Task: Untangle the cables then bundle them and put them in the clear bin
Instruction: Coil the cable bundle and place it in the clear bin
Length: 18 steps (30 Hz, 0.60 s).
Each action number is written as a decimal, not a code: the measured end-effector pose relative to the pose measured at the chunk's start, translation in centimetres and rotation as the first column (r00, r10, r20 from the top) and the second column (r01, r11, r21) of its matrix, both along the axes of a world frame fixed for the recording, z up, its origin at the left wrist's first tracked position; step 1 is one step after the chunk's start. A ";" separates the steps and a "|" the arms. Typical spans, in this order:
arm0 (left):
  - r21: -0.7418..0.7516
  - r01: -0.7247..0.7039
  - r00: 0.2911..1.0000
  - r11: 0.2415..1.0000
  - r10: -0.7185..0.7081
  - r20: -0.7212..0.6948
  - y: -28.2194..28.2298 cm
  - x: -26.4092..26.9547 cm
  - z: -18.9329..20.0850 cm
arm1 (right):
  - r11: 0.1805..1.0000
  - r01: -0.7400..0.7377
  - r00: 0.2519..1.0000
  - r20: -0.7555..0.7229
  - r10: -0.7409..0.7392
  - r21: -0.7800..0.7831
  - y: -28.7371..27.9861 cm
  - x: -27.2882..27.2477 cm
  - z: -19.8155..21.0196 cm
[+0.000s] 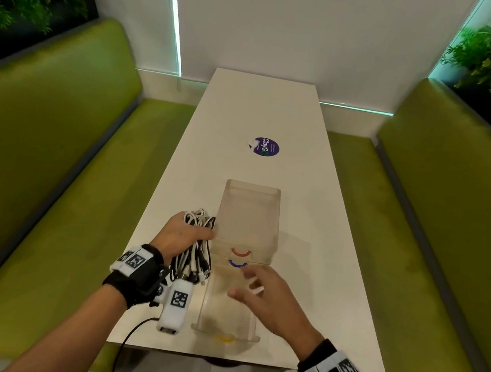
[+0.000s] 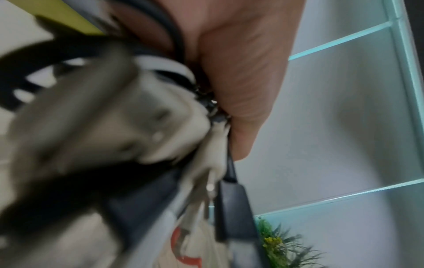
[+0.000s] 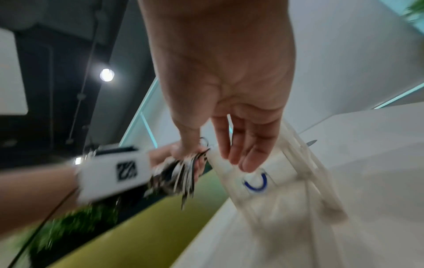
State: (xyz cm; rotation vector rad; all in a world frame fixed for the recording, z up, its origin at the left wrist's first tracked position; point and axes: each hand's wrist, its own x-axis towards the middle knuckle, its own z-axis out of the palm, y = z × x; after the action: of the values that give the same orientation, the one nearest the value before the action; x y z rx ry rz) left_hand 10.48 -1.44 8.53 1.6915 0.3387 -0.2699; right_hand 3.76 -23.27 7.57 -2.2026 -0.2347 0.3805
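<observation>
Black and white cables [image 1: 196, 242], bunched together, hang from the left hand [image 1: 181, 236], fingers curled round them, just left of two clear bins [image 1: 247, 218] on the white table [image 1: 337, 263]. Over the nearer bin, the right hand [image 1: 265, 297] hovers, fingers relaxed, empty.

A round purple sticker [image 1: 266, 147] on the white table [image 1: 337, 263] reads "ClayG"; smaller print illegible.
</observation>
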 end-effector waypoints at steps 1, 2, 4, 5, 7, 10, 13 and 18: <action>-0.024 -0.015 0.999 1.000 0.016 0.038 -0.2 -1.0 0.4 | 0.995 0.036 0.999 -0.026 -0.034 0.089 0.3 0.2 0.7; -0.060 -0.032 0.997 0.998 0.036 0.074 -0.6 -1.8 0.7 | 0.984 0.056 0.997 -0.068 -0.045 0.170 0.7 0.6 1.2; -0.170 -0.024 0.989 0.985 0.049 0.139 -1.7 -3.5 1.5 | 0.949 0.032 0.987 -0.161 0.020 0.313 2.0 0.9 2.2; -0.245 -0.010 0.984 0.970 0.053 0.170 -2.4 -4.2 1.6 | 0.927 0.005 0.977 -0.199 0.076 0.376 2.6 1.0 2.6; -0.403 -0.005 0.968 0.915 0.106 0.227 -4.2 -5.4 2.1 | 0.866 -0.030 0.964 -0.215 0.157 0.499 3.6 1.0 3.4; -0.530 -0.013 0.951 0.848 0.175 0.255 -5.6 -6.5 2.4 | 0.787 -0.007 0.950 -0.242 0.198 0.618 4.0 0.7 4.4; -0.463 0.065 0.938 0.884 0.105 0.331 -5.8 -7.2 1.8 | 0.758 -0.029 0.940 -0.240 0.242 0.652 3.3 0.6 5.0; -0.402 0.161 0.921 0.901 0.009 0.389 -6.2 -7.7 1.3 | 0.781 -0.033 0.973 -0.158 0.167 0.624 2.8 -0.4 5.1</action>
State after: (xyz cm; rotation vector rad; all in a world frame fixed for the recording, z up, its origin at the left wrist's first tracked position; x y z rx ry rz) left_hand 2.74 -7.69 9.86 1.2820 -0.0822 -0.0570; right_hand 3.34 -20.44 12.63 -1.4883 -0.3141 0.5045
